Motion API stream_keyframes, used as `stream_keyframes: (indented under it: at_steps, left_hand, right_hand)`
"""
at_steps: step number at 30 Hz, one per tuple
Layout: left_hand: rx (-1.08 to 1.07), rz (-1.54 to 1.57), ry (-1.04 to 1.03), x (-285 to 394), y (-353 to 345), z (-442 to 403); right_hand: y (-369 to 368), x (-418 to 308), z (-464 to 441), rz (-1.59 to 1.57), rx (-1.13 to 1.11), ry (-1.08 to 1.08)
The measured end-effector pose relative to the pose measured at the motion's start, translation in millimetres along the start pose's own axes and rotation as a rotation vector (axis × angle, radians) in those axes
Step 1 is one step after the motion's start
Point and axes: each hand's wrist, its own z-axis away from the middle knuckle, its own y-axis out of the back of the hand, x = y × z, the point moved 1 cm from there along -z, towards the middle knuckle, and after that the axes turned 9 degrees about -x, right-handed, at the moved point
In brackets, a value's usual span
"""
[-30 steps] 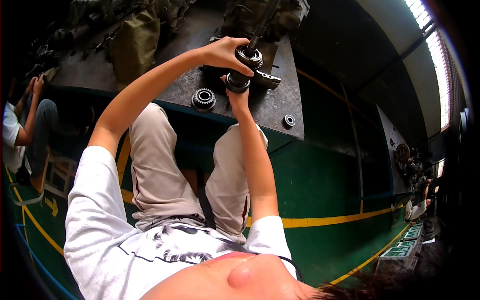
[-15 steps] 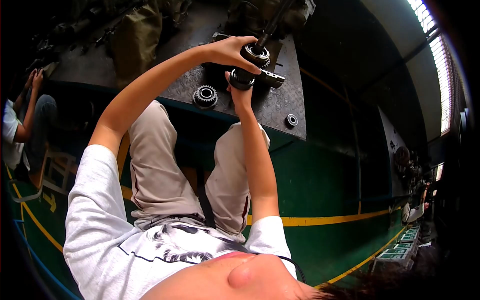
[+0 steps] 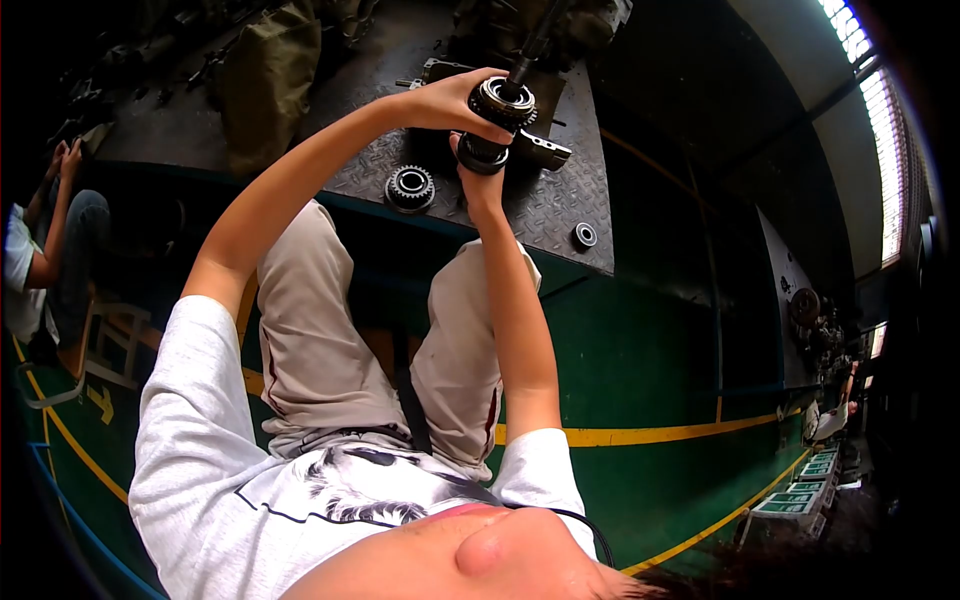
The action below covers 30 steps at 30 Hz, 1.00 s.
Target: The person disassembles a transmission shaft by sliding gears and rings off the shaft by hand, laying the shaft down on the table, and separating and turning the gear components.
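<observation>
Over the metal bench, a dark gear shaft [image 3: 521, 70] stands at a tilt with a toothed gear [image 3: 503, 100] around it. My left hand [image 3: 458, 103] is closed around the gear's near side, thumb and fingers on opposite sides of its rim. Just below, my right hand [image 3: 480, 190] grips the shaft's lower end, under a dark ring-shaped part [image 3: 483, 153]; some of its fingers are hidden behind. Left of my right hand, a loose gear [image 3: 410, 188] lies flat on the bench. A small bearing [image 3: 584, 235] lies near the bench's corner.
Behind my hands, a flat metal part with holes [image 3: 545, 152] lies on the textured bench [image 3: 560, 205]. A brown cloth [image 3: 270, 85] and dark machine parts [image 3: 600, 20] are farther back. Another person [image 3: 45, 235] sits at far left. Yellow lines [image 3: 640, 438] cross the green floor.
Both hands, with the gear and shaft, have shifted slightly up and to the left in view. The gear's top face shows a little more. The loose gear and bearing stay put.
</observation>
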Motion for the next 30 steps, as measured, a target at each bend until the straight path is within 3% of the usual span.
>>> stream_keyframes:
  at_steps: [8, 12, 22, 25, 27, 30]
  left_hand:
    - [0.070, 0.048, 0.008, 3.6, -5.3, 11.3]
    - [0.043, 0.068, -0.002, 1.4, -3.7, 10.2]
    - [0.003, 0.102, 0.005, 1.8, -8.8, 4.5]
    - [0.059, 0.108, -0.008, 1.4, -12.9, 7.2]
    - [0.109, 0.077, -0.023, -0.8, -14.5, 7.0]
    - [0.131, 0.032, -0.056, -1.7, -13.7, 5.7]
  right_hand:
    - [-0.9, -2.9, 2.3, -0.018, -0.021, 0.003]
    - [-3.0, -1.6, 1.9, -0.027, -0.012, 0.086]
    - [6.4, 26.0, -4.2, 0.111, -0.004, 0.062]
    - [3.6, 19.6, -3.1, 0.158, 0.036, 0.250]
    - [4.0, 19.3, -3.5, 0.060, -0.012, 0.034]
    - [4.0, 19.8, -4.8, 0.062, -0.006, 0.025]
